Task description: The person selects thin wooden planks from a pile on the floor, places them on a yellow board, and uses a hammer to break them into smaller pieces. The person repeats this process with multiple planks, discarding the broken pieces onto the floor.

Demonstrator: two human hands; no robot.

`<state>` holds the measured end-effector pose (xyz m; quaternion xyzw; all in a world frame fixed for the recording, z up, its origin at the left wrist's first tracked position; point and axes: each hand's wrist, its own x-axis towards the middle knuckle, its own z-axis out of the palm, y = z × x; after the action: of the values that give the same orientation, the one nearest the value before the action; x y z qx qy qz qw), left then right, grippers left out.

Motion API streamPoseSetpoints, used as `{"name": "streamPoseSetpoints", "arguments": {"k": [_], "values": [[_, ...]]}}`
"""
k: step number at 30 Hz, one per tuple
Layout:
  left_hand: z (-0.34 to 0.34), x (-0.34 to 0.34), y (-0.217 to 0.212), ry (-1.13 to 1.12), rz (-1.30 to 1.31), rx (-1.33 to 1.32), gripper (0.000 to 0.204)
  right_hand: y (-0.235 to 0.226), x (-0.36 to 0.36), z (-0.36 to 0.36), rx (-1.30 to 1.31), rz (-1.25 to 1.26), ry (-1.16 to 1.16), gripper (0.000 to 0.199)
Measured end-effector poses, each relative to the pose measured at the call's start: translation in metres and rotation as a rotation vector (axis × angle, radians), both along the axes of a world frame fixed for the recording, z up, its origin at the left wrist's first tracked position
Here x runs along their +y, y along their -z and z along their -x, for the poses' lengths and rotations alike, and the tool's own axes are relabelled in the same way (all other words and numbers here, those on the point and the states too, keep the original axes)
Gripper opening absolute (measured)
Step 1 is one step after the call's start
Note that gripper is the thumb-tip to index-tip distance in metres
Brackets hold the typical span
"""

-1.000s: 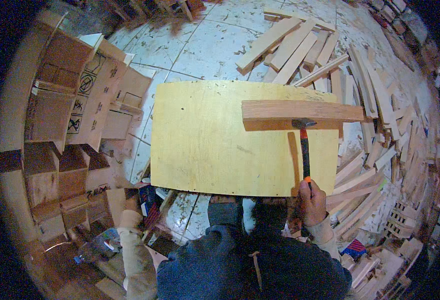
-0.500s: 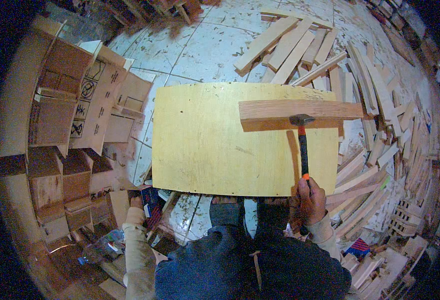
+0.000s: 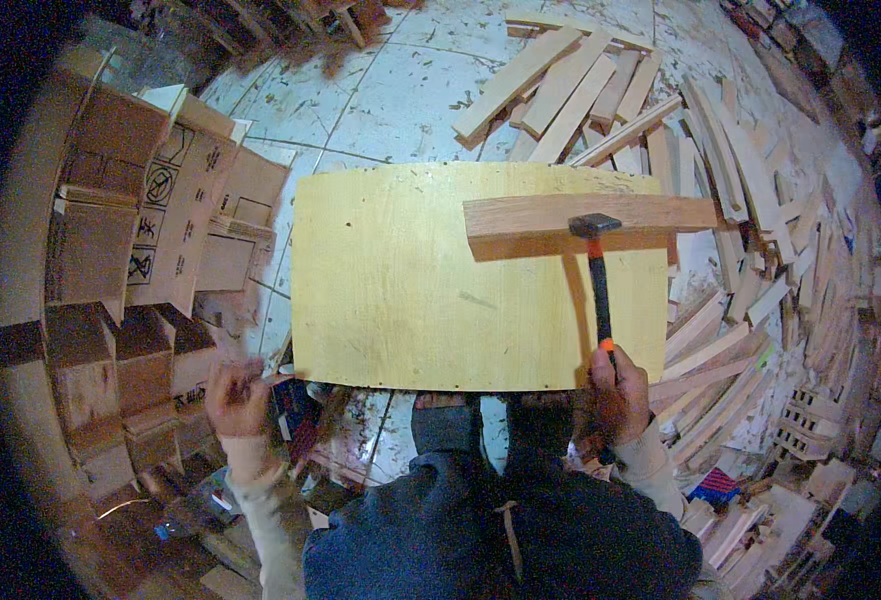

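A yellow plywood sheet (image 3: 410, 290) lies flat on the floor in front of me. Across its upper right part rests a wooden plank (image 3: 530, 213). My right hand (image 3: 615, 385) is shut on the orange-and-black handle of a hammer (image 3: 597, 290), whose metal head sits on the plank's near edge. My left hand (image 3: 238, 397) hovers low at the left, blurred, fingers curled, beside small items on the floor near the sheet's lower left corner. Whether it holds anything is unclear.
Stacked cardboard boxes (image 3: 150, 230) stand along the left. Many loose wooden slats (image 3: 580, 90) lie on the tiled floor (image 3: 380, 100) behind the sheet and in heaps on the right (image 3: 760, 300). My knees (image 3: 480, 420) are at the sheet's near edge.
My left hand has risen from the floor clutter toward the sheet's lower left corner. The hammer has stayed with its head at the plank.
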<state>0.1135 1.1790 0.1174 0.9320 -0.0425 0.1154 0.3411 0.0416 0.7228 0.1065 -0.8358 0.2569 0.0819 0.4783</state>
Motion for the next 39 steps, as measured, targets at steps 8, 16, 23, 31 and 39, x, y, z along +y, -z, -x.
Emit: {"name": "streamPoseSetpoints", "arguments": {"k": [8,16,23,31,39], "values": [[-0.121,-0.231,0.018,0.471,0.530,-0.038,0.014,-0.017,0.011,-0.019,0.015,-0.066,-0.120,0.035],[-0.141,-0.264,0.046,0.634,0.389,-0.126,0.024,-0.027,0.004,-0.018,-0.126,-0.063,-0.201,0.030],[-0.139,-0.267,0.057,0.610,0.442,-0.233,0.031,-0.043,0.007,-0.033,-0.137,-0.030,-0.245,0.029],[-0.132,-0.268,0.061,0.514,0.540,-0.121,0.034,-0.054,0.011,-0.039,-0.051,-0.199,-0.267,0.024],[-0.137,-0.253,0.070,0.531,0.234,-0.244,0.061,-0.034,-0.015,-0.026,0.113,-0.027,-0.113,0.039]]}}
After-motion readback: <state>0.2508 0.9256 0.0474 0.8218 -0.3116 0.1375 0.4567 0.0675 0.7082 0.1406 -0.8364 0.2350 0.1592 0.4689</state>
